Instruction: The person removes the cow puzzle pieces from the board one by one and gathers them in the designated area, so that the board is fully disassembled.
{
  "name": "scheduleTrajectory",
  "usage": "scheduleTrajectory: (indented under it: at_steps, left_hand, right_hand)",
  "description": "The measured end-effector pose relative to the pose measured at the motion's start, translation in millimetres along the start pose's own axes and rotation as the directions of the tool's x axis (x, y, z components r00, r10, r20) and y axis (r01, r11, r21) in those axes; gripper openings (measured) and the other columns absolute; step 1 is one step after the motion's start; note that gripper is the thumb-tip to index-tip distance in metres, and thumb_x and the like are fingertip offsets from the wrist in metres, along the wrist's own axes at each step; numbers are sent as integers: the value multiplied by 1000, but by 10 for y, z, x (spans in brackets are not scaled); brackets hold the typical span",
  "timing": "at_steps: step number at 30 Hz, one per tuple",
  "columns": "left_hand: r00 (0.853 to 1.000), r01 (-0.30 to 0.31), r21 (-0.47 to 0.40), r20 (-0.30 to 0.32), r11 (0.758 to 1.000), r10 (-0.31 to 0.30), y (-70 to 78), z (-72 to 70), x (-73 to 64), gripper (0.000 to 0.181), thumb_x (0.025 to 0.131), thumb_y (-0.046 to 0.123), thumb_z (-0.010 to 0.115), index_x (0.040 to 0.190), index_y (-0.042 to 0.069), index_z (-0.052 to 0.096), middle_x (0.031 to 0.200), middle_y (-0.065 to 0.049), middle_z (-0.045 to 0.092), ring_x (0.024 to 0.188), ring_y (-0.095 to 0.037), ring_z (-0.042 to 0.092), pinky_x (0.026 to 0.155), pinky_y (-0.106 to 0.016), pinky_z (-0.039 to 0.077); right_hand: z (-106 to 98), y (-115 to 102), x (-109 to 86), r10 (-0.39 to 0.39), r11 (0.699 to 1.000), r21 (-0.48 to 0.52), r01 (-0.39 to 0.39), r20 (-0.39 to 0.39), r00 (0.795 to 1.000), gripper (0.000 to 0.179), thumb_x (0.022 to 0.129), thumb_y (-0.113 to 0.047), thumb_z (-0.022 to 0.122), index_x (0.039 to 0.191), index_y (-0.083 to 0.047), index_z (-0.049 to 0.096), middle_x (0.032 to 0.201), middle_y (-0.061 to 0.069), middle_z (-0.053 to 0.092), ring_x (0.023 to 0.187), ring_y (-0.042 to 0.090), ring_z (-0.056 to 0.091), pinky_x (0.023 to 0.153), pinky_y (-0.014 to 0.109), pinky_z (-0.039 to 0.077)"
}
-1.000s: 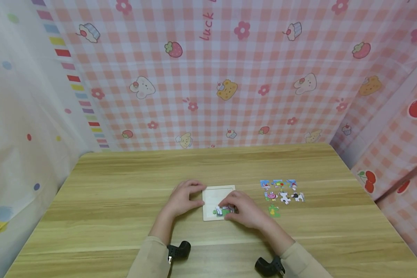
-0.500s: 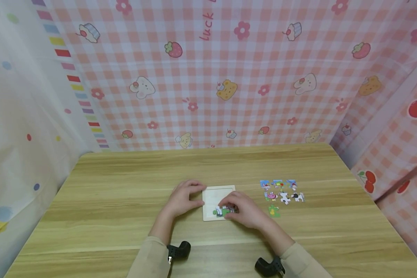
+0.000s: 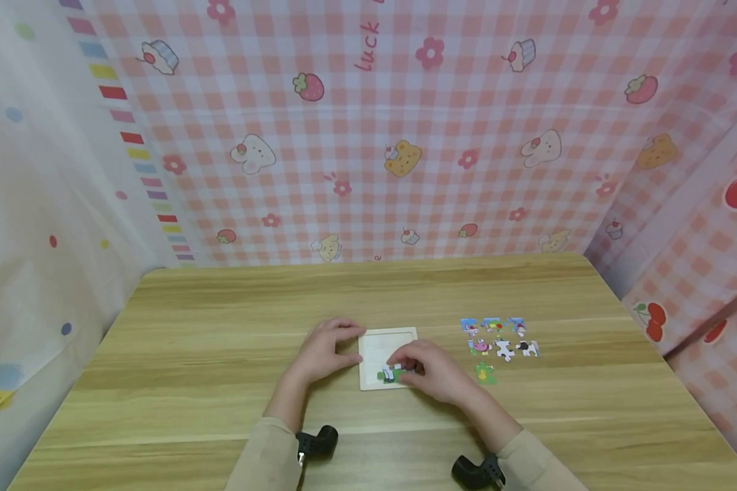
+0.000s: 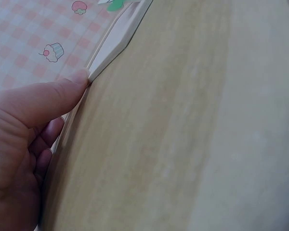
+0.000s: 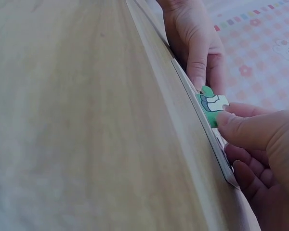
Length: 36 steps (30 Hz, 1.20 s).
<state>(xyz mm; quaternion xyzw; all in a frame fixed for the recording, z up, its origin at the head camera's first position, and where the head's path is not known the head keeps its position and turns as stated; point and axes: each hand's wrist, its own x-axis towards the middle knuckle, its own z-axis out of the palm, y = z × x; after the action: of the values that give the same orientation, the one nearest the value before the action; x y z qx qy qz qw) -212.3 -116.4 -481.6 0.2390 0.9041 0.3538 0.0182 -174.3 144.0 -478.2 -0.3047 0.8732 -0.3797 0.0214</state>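
Observation:
A square, pale wooden puzzle tray point(image 3: 385, 344) lies on the table between the two hands. My left hand point(image 3: 327, 351) rests at its left edge, thumb and index fingertips spaced apart along the rim; the left wrist view has the thumb point(image 4: 70, 91) right at a tray corner. Over the tray's lower right part, my right hand point(image 3: 436, 372) pinches a green and white jigsaw piece point(image 5: 212, 108) between thumb and index finger. In the right wrist view this piece stands tilted above the tray rim. The palm side hides the tray's lower right corner from the head view.
To the right of the tray lie several loose jigsaw pieces, among them a pink one point(image 3: 480, 348), a white one point(image 3: 503, 350) and a green one with yellow point(image 3: 484, 374). A pink checked curtain point(image 3: 368, 136) hangs behind the wooden table point(image 3: 221, 307).
The right thumb has shifted slightly up and inward over the jigsaw piece. The left hand keeps its place at the tray edge, and the loose pieces have not moved.

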Motion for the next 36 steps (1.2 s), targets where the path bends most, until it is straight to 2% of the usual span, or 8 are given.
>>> scheduleTrajectory:
  at_steps: [11,23,30,36]
  left_hand:
    - [1000,-3,1,-4,1000,4,-6,12,5,47,84,21,81,129,12,68,133,-5,58,129,-31,47,110,-54,31]
    - [1000,-21,0,-4,1000,21,-8,7,6,48,84,20,81,129,11,68,133,-7,58,128,-32,47,110,-54,31]
    - [1000,-21,7,1,1000,21,-2,-2,0,49,84,21,80,130,11,67,134,-8,58,129,-33,46,110,-54,30]
    - [1000,-22,2,5,1000,22,1,-5,-5,49,84,20,80,130,10,67,135,-9,57,130,-34,45,111,-54,29]
  right_hand:
    - [-24,-23,10,13,1000,11,-13,-5,1000,17,90,-5,72,100,-19,73,84,-13,59,77,7,52,68,26,49]
    - [-64,-13,-13,32,997,71,-30,-30,999,15,90,-8,71,101,-19,72,86,-13,62,79,7,56,71,26,51]
    - [-171,13,-91,48,989,143,-39,-60,997,13,91,-6,70,102,-13,72,91,-4,68,82,9,60,74,26,54]
    - [-308,114,-216,52,989,144,-36,-110,993,14,89,-1,70,100,-9,72,92,-2,69,82,10,61,74,26,54]
